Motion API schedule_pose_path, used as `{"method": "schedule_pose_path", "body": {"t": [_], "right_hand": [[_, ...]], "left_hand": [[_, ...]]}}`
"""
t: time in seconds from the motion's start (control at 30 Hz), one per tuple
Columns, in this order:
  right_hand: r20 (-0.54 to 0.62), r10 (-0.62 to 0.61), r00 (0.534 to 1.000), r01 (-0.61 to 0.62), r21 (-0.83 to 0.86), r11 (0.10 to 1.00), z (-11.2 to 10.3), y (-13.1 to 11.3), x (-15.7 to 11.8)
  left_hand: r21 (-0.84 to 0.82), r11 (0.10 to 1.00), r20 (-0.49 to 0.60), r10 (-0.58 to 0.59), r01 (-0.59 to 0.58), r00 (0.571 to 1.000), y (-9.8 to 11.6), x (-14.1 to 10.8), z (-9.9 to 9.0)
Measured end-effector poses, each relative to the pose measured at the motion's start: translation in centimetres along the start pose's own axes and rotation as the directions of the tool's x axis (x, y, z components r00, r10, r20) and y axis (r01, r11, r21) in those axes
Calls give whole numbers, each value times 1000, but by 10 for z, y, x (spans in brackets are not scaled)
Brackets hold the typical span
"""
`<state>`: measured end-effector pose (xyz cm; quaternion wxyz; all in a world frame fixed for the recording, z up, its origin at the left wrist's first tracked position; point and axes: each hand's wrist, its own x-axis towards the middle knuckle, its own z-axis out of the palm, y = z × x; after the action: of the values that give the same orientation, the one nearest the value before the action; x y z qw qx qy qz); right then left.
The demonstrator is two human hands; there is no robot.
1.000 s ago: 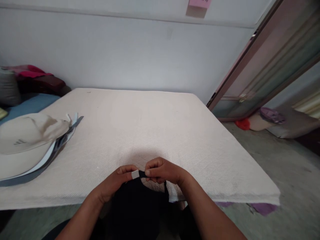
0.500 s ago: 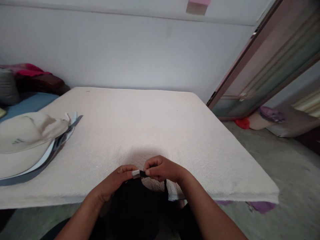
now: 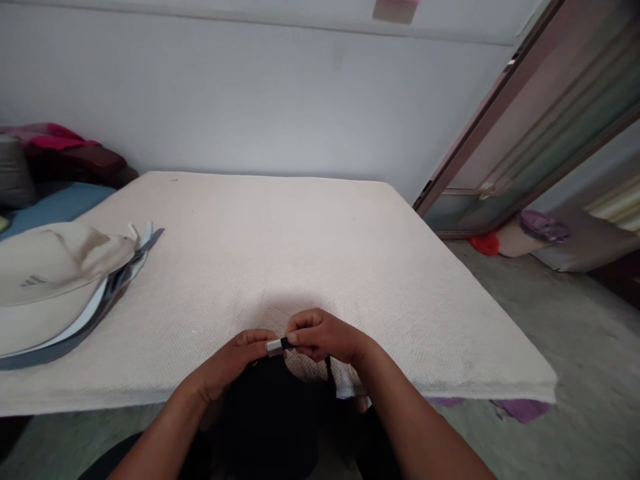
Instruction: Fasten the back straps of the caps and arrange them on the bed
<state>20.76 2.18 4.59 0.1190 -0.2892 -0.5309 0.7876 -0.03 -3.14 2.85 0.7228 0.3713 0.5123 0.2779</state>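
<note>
A black cap (image 3: 270,420) hangs at the near edge of the table, its curved back opening towards the table and its lower part dark against my clothes. On its back strap sits a small silver buckle (image 3: 275,347), which my left hand (image 3: 240,357) grips between thumb and fingers. Just right of the buckle, my right hand (image 3: 320,335) pinches the short black strap (image 3: 286,343). Both hands are closed, a small gap apart. The strap's end is hidden by the right fingers.
Stacked caps (image 3: 60,267), beige on top with white and grey ones beneath, lie at the table's left. A white textured cloth (image 3: 280,233) covers the table, which meets the wall behind. Right of it stand a sliding door (image 3: 480,153) and bags on the floor.
The right fingers have shifted slightly up and left with the strap. More of the silver buckle shows beside the left thumb, and it tilts a little. The view has moved slightly.
</note>
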Motion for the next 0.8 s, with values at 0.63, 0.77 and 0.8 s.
{"method": "schedule_pose_path", "body": {"t": [0.63, 0.77, 0.8], "right_hand": [[73, -37, 997, 26, 141, 990, -3, 8, 3], [93, -48, 995, 27, 211, 977, -4, 10, 4], [98, -43, 994, 21, 218, 976, -4, 11, 5]], "left_hand": [[-206, 977, -8, -50, 47, 999, -3, 1, 1], [-223, 974, 25, -36, 41, 999, -5, 2, 1], [-226, 973, 32, -31, 38, 999, -5, 3, 0]]}}
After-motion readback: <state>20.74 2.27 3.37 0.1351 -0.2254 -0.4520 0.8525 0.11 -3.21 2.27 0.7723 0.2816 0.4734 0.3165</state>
